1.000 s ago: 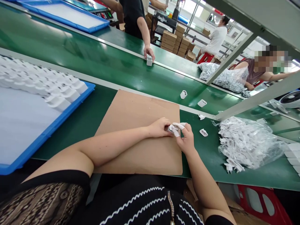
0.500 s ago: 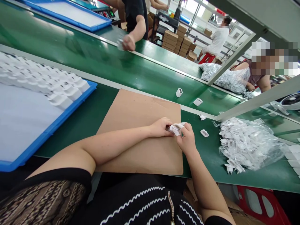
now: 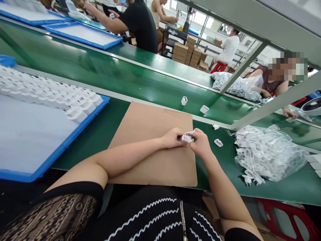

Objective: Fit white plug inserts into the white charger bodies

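- A black fabric top (image 3: 155, 221) carries rows of wavy white trim (image 3: 163, 200).
- A slim, beaded-looking strip (image 3: 183, 216) runs down its front.
- The left sleeve (image 3: 59, 214) is brown-and-black, lace-like patterned cloth with a plain black band (image 3: 75, 187).
- The right sleeve (image 3: 242, 233) is black.

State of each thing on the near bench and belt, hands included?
Left hand: closed on white part
Right hand: fingers closed on the same part
White part: held in both hands, partly hidden
Cardboard sheet: lying flat
Blue tray: rows of white pieces toward its far side
Clear bag: open, parts spilling out
Two white housings: apart, unheld
Two small parts: loose, apart
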`<state>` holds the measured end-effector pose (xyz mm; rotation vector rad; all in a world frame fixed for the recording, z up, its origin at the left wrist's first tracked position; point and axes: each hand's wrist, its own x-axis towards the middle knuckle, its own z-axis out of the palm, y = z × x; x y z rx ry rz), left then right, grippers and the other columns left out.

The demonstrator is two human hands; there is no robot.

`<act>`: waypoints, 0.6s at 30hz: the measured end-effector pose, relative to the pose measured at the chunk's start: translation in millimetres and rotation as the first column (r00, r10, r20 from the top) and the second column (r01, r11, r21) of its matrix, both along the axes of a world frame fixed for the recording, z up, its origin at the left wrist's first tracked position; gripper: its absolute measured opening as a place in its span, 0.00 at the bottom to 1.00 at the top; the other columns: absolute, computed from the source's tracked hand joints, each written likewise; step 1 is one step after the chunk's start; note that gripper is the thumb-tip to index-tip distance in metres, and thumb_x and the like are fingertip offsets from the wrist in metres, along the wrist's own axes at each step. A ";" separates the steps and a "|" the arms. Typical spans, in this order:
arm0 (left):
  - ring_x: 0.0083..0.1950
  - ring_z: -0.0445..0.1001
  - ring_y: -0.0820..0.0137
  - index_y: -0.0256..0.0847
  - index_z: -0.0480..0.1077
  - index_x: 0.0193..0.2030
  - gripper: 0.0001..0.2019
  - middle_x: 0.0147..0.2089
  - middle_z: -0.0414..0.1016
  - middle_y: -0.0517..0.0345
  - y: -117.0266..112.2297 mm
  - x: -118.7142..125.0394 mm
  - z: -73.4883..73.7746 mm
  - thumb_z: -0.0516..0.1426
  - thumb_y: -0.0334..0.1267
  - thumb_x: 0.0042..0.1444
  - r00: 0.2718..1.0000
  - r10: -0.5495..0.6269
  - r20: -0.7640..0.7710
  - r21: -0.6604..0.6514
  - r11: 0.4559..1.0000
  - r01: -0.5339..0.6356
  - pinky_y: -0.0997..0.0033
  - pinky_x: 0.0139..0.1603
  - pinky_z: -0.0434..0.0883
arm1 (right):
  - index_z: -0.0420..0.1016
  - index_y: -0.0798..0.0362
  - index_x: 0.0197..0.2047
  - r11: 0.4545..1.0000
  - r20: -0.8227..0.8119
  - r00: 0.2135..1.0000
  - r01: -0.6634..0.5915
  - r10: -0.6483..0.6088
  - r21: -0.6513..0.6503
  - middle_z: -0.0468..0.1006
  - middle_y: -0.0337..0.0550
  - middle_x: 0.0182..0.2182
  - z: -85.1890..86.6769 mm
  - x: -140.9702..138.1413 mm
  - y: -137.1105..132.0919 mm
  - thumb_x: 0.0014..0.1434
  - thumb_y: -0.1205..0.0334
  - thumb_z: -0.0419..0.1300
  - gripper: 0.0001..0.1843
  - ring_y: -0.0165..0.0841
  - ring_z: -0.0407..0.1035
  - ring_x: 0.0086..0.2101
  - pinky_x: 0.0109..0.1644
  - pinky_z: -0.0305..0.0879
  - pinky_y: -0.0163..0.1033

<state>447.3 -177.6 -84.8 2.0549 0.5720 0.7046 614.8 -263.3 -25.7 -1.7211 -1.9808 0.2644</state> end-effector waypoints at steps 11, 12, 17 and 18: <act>0.39 0.70 0.66 0.39 0.76 0.31 0.13 0.32 0.71 0.59 0.4 1.2 -5.0 0.71 0.45 0.49 1.000 0.021 0.016 -0.029 0.999 -0.021 0.70 0.38 0.66 | 0.83 0.51 0.35 0.998 -0.008 0.999 0.051 -0.050 0.045 0.66 0.41 0.29 -6.8 -1.8 -2.3 0.50 0.72 0.57 0.14 0.36 0.65 0.32 0.33 0.60 0.39; 0.39 0.71 0.66 0.39 0.76 0.31 0.13 0.31 0.71 0.59 0.0 1.2 -4.9 0.71 0.45 0.49 1.000 0.022 0.019 -0.018 1.000 -0.021 0.70 0.38 0.66 | 0.84 0.51 0.38 0.996 -0.004 0.999 0.046 -0.046 0.072 0.68 0.42 0.31 -9.6 -2.0 -3.5 0.51 0.72 0.57 0.16 0.37 0.66 0.34 0.36 0.63 0.40; 0.38 0.71 0.66 0.39 0.77 0.32 0.12 0.31 0.71 0.59 -0.6 1.2 -4.3 0.70 0.45 0.51 1.000 0.007 0.028 0.015 1.000 -0.008 0.70 0.39 0.67 | 0.82 0.49 0.48 0.983 -0.129 0.990 -0.030 0.054 0.182 0.74 0.49 0.45 -22.5 0.0 -7.8 0.59 0.67 0.59 0.16 0.43 0.71 0.47 0.57 0.70 0.51; 0.38 0.70 0.66 0.39 0.77 0.32 0.12 0.31 0.71 0.59 -0.4 1.3 -4.5 0.70 0.45 0.51 1.000 0.005 0.029 0.015 1.000 -0.005 0.70 0.38 0.66 | 0.82 0.48 0.47 0.983 -0.116 0.991 -0.044 0.066 0.180 0.74 0.48 0.44 -23.2 1.0 -7.9 0.59 0.67 0.58 0.15 0.42 0.72 0.46 0.61 0.68 0.53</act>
